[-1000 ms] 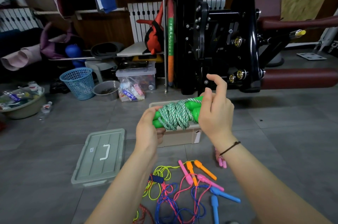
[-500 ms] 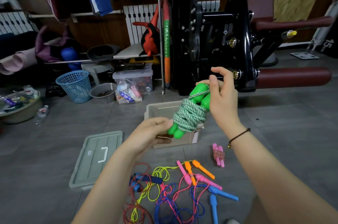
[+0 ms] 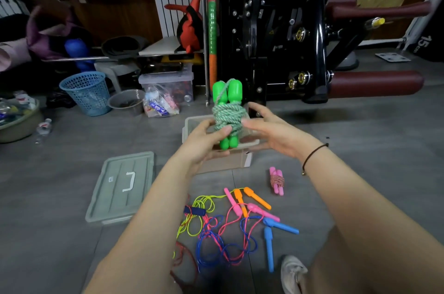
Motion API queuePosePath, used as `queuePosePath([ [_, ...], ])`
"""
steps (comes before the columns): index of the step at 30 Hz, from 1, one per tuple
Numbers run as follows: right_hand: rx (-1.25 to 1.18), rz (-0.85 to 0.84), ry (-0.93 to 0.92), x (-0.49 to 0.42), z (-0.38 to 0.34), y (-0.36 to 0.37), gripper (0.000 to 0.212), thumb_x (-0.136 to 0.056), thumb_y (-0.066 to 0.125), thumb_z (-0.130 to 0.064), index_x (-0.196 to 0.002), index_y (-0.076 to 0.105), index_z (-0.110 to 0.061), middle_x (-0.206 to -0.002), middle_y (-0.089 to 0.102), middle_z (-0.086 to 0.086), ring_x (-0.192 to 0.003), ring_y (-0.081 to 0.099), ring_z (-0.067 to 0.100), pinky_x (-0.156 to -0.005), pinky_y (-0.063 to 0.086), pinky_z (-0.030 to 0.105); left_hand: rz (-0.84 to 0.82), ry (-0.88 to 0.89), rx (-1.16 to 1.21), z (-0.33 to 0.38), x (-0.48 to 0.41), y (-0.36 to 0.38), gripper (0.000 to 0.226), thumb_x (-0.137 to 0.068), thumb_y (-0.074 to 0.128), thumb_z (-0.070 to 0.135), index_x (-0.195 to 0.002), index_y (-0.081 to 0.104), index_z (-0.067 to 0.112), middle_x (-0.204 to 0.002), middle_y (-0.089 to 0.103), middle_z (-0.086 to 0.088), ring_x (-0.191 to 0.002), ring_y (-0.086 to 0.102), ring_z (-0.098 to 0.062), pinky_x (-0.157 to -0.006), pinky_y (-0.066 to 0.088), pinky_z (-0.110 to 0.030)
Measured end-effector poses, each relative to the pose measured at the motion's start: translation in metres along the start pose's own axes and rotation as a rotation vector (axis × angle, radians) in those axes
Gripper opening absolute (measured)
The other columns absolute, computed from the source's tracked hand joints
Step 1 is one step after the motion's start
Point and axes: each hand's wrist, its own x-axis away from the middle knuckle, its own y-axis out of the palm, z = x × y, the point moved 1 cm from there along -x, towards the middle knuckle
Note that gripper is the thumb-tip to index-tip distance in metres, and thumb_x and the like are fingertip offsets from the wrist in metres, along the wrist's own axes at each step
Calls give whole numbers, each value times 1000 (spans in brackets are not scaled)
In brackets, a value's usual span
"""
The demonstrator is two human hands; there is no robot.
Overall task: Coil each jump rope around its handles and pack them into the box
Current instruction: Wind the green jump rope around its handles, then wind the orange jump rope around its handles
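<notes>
My left hand point(image 3: 204, 142) holds the green jump rope point(image 3: 227, 115) upright, its green-and-white cord coiled around the two green handles. My right hand point(image 3: 271, 130) is just to the right of the coil with fingers spread, fingertips near the cord. Behind the hands sits the open beige box point(image 3: 189, 125) on the floor, mostly hidden. A coiled pink jump rope point(image 3: 277, 180) lies to the box's right. Loose ropes with orange point(image 3: 257, 197), pink point(image 3: 262, 210) and blue handles point(image 3: 269, 248) lie tangled on the floor below.
The grey box lid point(image 3: 122, 188) lies left of the box. A black gym machine point(image 3: 288, 36) with maroon pads stands behind. A blue basket point(image 3: 86, 93), a bowl point(image 3: 126, 102) and a clear bin point(image 3: 168, 84) sit at the back left. My shoe point(image 3: 292, 272) is near the ropes.
The green rope bundle has turned from slanted to upright. My right hand has let go of its top and opened beside it; my left hand now grips the coil.
</notes>
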Motion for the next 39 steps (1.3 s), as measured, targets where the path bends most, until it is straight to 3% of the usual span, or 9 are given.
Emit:
queuePosePath([
  [3,93,-121,70,4,19,-2,64,-85,66,-11,-136,31,-29,-108,68,8,-91,67,29,-91,52,48,-23,-50,-43,-8,-11,7,41,-89,64,18,-126,48,18,-103,69,-6,-81,69,-18,-71,58,-34],
  [9,109,24,61,13,53,-31,50,-85,63,1,-122,39,-21,-89,66,9,-66,67,17,-68,60,34,-179,-174,-294,-34,-30,37,48,-89,64,26,-134,45,27,-107,67,0,-91,64,-16,-78,54,-34],
  [15,186,41,174,18,100,-75,59,-82,69,-11,-131,39,-24,-107,68,12,-92,65,33,-84,56,43,-346,-275,-477,-72,-51,60,29,-92,55,42,-120,51,33,-104,64,7,-87,62,-14,-78,50,-30],
  [18,68,90,256,16,129,-99,59,-84,65,-2,-133,39,-24,-115,66,10,-94,69,26,-78,59,37,-387,-296,-466,-94,-72,67,28,-93,53,43,-120,50,38,-107,63,9,-85,63,-12,-77,50,-29],
  [21,-68,169,345,6,157,-124,46,-89,52,9,-119,46,-27,-105,66,5,-75,72,17,-62,59,31,-347,-375,-443,-123,-97,63,27,-94,53,40,-121,49,37,-103,62,6,-77,61,-12,-71,48,-28],
  [24,80,112,430,-6,180,-158,34,-90,49,9,-105,53,-21,-104,64,9,-70,71,13,-71,59,35,-262,-460,-457,-157,-121,54,21,-95,52,39,-115,51,34,-103,62,6,-76,60,-11,-70,49,-27],
  [29,267,-15,535,-31,232,-200,30,-88,51,6,-111,57,-11,-104,62,17,-87,63,21,-78,55,42,-153,-578,-452,-217,-156,37,6,-97,49,34,-100,53,31,-93,60,9,-79,59,-12,-89,45,-35],
  [34,167,105,615,-59,292,-204,35,-87,51,11,-96,56,-22,-92,60,5,-79,58,19,-69,55,40,-59,-643,-440,-274,-180,26,19,-97,49,28,-116,50,27,-89,59,6,-76,56,-12,-75,46,-31],
  [39,74,219,657,-86,349,-209,40,-89,48,14,-116,46,-16,-97,55,10,-70,59,20,-56,55,38,37,-626,-430,-334,-209,18,35,-96,49,11,-131,49,15,-92,57,-3,-69,51,-13,-58,46,-20],
])
